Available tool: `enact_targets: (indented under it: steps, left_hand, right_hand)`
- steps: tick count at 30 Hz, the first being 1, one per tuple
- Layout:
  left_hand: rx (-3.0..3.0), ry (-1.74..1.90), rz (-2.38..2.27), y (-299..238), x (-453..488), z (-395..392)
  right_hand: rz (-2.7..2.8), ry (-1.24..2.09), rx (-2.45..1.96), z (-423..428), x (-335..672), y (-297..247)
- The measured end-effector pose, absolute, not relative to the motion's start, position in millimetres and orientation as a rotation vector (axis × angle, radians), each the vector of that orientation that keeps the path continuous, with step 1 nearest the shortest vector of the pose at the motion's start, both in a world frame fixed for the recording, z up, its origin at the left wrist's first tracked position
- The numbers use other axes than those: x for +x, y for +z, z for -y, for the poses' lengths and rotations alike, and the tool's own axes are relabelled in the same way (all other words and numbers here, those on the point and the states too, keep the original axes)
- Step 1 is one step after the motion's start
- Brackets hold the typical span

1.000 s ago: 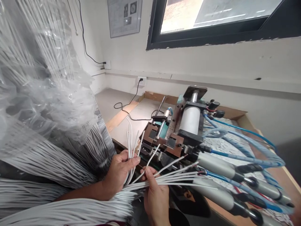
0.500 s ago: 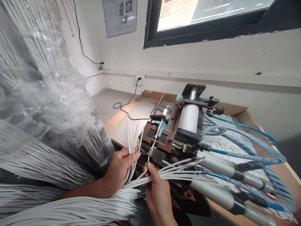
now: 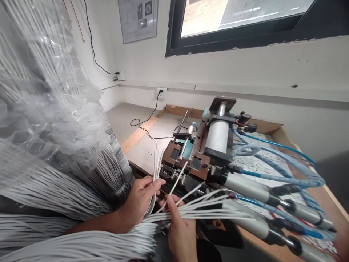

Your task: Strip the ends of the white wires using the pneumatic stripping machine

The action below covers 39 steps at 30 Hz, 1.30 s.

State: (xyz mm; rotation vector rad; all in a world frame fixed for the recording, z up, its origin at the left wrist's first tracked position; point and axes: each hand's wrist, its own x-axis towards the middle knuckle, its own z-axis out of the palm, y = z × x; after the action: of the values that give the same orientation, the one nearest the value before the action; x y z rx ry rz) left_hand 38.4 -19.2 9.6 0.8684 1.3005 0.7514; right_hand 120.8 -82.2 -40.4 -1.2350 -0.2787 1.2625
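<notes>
In my left hand (image 3: pixel 143 198), closed between thumb and fingers, several white cables (image 3: pixel 156 160) stand upright with their ends up. My right hand (image 3: pixel 180 222) pinches a single white cable (image 3: pixel 178 178), its free end pointing up toward the machine's jaws. More white cables (image 3: pixel 207 207) fan out to the right from under and beside the right fingers. Just beyond both hands sits a pneumatic wire-stripping machine (image 3: pixel 188 162) with brown plates and a dark clamp block. The pinched cable's tip is in front of the brown plates; whether it touches them I cannot tell.
A large bundle of grey-white cables (image 3: pixel 89 247) lies across the lower left, with plastic-wrapped cables (image 3: pixel 54 116) hanging above. Silver cylinders (image 3: pixel 248 187) and blue air hoses (image 3: pixel 272 174) fill the right. White scraps (image 3: pixel 269 160) cover the box floor behind them.
The cable in my right hand has come away from the jaws, and its tip now shows free. My right hand has shifted slightly left and down. The machine's lower cylinders show extended rods.
</notes>
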Motion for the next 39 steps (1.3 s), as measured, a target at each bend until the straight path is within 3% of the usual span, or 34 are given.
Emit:
enact_targets:
  steps: [12,17,27,39]
  left_hand:
    - [0.913,0.815,-1.189,13,37,20]
    - [1.017,0.831,-1.2,14,38,21]
    - [0.921,0.736,-1.169,12,35,23]
    - [0.861,0.744,-1.157,14,36,23]
  right_hand:
    - [0.242,1.3,-1.218,77,128,-38]
    - [0.228,1.531,-1.106,71,125,-35]
    - [0.318,1.229,-1.308,87,119,-40]
    - [0.07,1.295,-1.184,79,121,-40]
